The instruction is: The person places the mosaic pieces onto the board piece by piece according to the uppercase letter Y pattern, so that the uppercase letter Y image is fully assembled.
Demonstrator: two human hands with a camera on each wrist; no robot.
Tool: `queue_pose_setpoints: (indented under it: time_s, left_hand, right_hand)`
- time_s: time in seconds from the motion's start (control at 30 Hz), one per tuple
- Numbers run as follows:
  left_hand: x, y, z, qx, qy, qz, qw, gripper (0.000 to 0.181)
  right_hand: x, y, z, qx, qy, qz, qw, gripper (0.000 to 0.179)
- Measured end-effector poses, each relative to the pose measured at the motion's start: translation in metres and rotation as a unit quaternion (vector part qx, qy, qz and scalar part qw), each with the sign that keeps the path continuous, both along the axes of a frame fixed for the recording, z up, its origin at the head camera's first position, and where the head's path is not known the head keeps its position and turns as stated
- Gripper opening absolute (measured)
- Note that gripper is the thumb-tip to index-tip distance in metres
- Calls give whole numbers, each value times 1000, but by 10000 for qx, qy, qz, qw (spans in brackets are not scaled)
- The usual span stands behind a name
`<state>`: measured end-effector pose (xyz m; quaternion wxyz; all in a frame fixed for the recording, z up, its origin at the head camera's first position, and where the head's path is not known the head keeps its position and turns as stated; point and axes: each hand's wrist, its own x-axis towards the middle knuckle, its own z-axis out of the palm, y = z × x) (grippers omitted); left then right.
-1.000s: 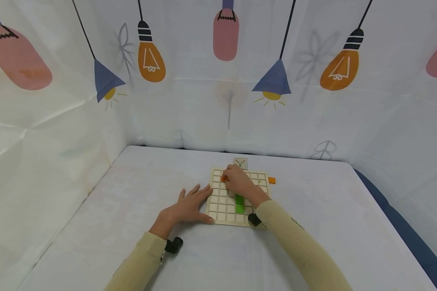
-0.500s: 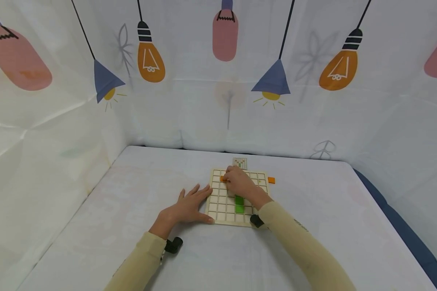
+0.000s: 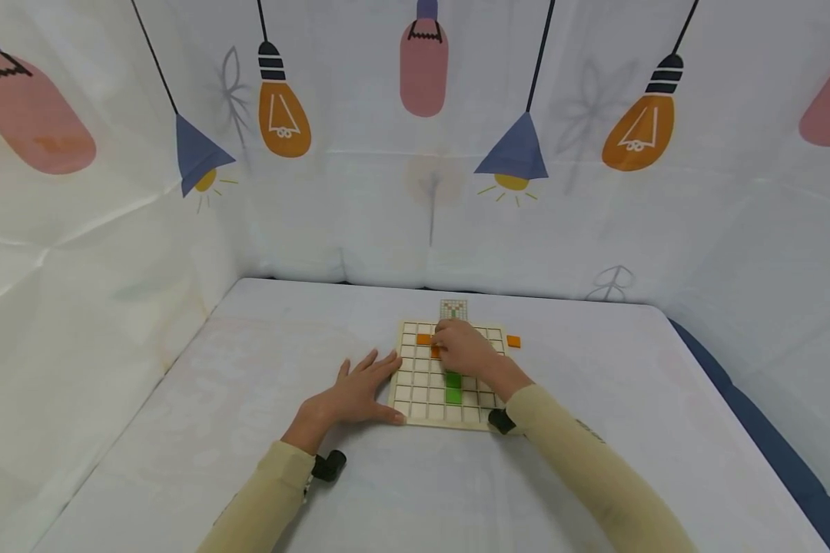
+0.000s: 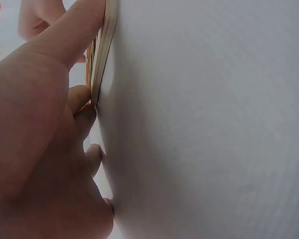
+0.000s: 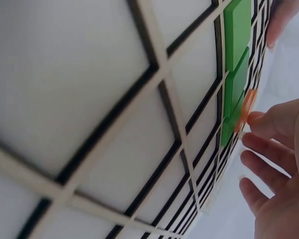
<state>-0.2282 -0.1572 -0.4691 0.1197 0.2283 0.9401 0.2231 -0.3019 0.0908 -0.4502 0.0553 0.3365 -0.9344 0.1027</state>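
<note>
A pale grid board lies on the table. Its left side is under my left hand, fingers spread and thumb at the near corner. In the left wrist view, that hand touches the board's edge. My right hand hovers over the board's far half beside two orange square tiles, one orange tile and a second orange tile partly hidden. In the right wrist view, the thumb of the right hand is at blurred orange, other fingers apart. Green tiles form a column on the board.
A small printed pattern card lies just beyond the board. One loose orange tile is on the table to the board's right. White fabric walls with lamp drawings stand behind and to both sides of the table.
My right hand has shifted a little right, uncovering the orange tile on the left and part of a second one. My left hand stays in place on the board's edge.
</note>
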Motion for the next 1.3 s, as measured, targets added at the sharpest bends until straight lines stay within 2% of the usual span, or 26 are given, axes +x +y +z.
queue_pose_setpoints:
  time_s: [0.43, 0.83, 1.03, 1.3]
  left_hand:
    - [-2, 2, 0, 24, -5, 23, 10000, 105]
    - [-1, 2, -1, -82, 28, 19, 10000, 107]
    - [0, 2, -1, -82, 7, 4, 10000, 107]
    - [0, 2, 0, -74, 67, -13, 9999, 106]
  right_hand:
    - [-1, 29, 2, -101, -365, -258, 9990, 24]
    - [6, 47, 3, -26, -99, 69, 9999, 28]
    - [7, 56, 0, -58, -347, -295, 9989, 29]
    - [6, 74, 4, -15, -471, -633, 9969, 27]
